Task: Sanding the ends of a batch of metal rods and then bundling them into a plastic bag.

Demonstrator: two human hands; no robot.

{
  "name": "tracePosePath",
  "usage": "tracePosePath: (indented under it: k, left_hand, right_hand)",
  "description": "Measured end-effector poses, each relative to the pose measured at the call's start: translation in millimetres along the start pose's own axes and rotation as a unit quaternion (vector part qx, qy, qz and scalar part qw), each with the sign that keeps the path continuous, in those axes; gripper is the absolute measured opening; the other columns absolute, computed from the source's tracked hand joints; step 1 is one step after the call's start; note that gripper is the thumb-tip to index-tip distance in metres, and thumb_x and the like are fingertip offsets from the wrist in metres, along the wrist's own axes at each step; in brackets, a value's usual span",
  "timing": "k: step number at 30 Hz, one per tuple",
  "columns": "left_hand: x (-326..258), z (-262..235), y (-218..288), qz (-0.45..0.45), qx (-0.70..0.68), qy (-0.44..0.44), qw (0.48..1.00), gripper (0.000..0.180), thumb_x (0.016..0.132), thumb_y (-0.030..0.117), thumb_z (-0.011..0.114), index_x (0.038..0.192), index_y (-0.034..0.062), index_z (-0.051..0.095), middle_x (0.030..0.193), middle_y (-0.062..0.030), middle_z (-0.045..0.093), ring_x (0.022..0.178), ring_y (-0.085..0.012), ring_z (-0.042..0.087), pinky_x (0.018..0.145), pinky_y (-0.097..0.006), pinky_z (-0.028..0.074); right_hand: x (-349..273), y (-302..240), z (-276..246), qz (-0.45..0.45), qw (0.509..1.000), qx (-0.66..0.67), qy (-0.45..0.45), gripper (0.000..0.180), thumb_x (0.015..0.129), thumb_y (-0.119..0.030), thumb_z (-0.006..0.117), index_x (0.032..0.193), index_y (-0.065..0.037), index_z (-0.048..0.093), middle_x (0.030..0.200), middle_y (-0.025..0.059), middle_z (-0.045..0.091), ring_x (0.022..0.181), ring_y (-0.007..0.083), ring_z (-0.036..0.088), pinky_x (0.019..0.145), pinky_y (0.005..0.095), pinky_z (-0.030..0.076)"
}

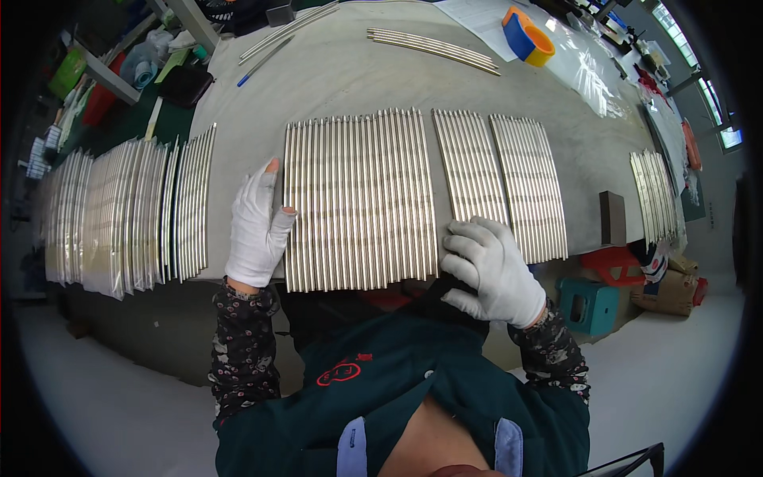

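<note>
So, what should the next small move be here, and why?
Probably the right hand easing the nearer narrow row of silvery metal rods left toward the wide row: its fingertips are at that narrow row's lower end, only a slim gap parts the two rows, and the left hand sits at the wide row's left edge, where it could brace.

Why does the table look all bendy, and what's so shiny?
In the head view, the fisheye lens curves the table and the corners go black; also in the head view, metal rods gleam and glare whitens the clear plastic.
</note>
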State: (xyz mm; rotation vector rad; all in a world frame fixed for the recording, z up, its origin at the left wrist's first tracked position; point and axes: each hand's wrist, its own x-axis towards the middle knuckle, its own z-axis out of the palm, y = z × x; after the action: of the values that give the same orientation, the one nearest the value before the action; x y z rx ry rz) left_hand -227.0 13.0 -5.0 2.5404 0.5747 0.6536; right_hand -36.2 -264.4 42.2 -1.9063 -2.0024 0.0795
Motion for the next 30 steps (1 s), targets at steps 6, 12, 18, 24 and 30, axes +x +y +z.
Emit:
tracePosePath:
  k: [6, 12, 18, 24, 30]
  left_hand:
    - [0.3, -0.1, 0.0, 0.006, 0.010, -0.007, 1.000, 0.080, 0.091, 0.063, 0.030, 0.138, -0.0012, 0.034, 0.130, -0.0209, 0.048, 0.123, -0.0353, 0.043, 0.110, -0.050, 0.023]
    - [-0.1, 0.0, 0.5, 0.005, 0.009, -0.005, 1.000, 0.082, 0.090, 0.065, 0.027, 0.138, -0.0019, 0.034, 0.130, -0.0211, 0.047, 0.124, -0.0352, 0.042, 0.110, -0.050, 0.023]
    - [0.4, -1.0, 1.4, 0.009, 0.005, -0.005, 1.000, 0.081, 0.091, 0.064, 0.029, 0.136, -0.0024, 0.035, 0.130, -0.0219, 0.047, 0.124, -0.0356, 0.042, 0.110, -0.050, 0.023]
    - [2.4, -2.2, 3.7, 0.014, -0.001, -0.002, 1.000, 0.079, 0.090, 0.064, 0.031, 0.133, -0.0029, 0.039, 0.128, -0.0219, 0.048, 0.121, -0.0373, 0.044, 0.109, -0.051, 0.025]
    - [1.2, -0.9, 1.4, 0.016, 0.005, 0.007, 1.000, 0.077, 0.090, 0.062, 0.034, 0.131, -0.0023, 0.041, 0.127, -0.0208, 0.049, 0.120, -0.0362, 0.045, 0.109, -0.051, 0.024]
  right_hand:
    - [8.5, -4.9, -2.2, 0.000, 0.999, -0.021, -0.032, 0.048, 0.062, -0.032, 0.074, 0.101, -0.010, 0.058, 0.111, 0.0119, 0.054, 0.113, 0.0298, 0.049, 0.098, 0.0461, 0.037]
    - [13.7, -5.8, 0.7, -0.018, 1.000, 0.008, -0.018, 0.046, 0.063, -0.033, 0.074, 0.100, -0.010, 0.058, 0.107, 0.0117, 0.055, 0.112, 0.0302, 0.050, 0.096, 0.0463, 0.038]
    - [19.1, -8.5, 2.4, -0.012, 0.999, -0.004, -0.051, 0.051, 0.063, -0.035, 0.073, 0.105, -0.011, 0.057, 0.116, 0.0112, 0.051, 0.114, 0.0332, 0.048, 0.098, 0.0489, 0.037]
    - [24.1, -11.1, 2.6, -0.015, 0.999, 0.006, -0.044, 0.047, 0.064, -0.035, 0.073, 0.099, -0.008, 0.058, 0.109, 0.0121, 0.054, 0.113, 0.0308, 0.049, 0.098, 0.0464, 0.037]
    - [30.7, -16.4, 4.1, -0.022, 0.999, -0.020, -0.043, 0.050, 0.064, -0.036, 0.073, 0.101, -0.007, 0.058, 0.112, 0.0125, 0.053, 0.114, 0.0307, 0.049, 0.099, 0.0467, 0.036]
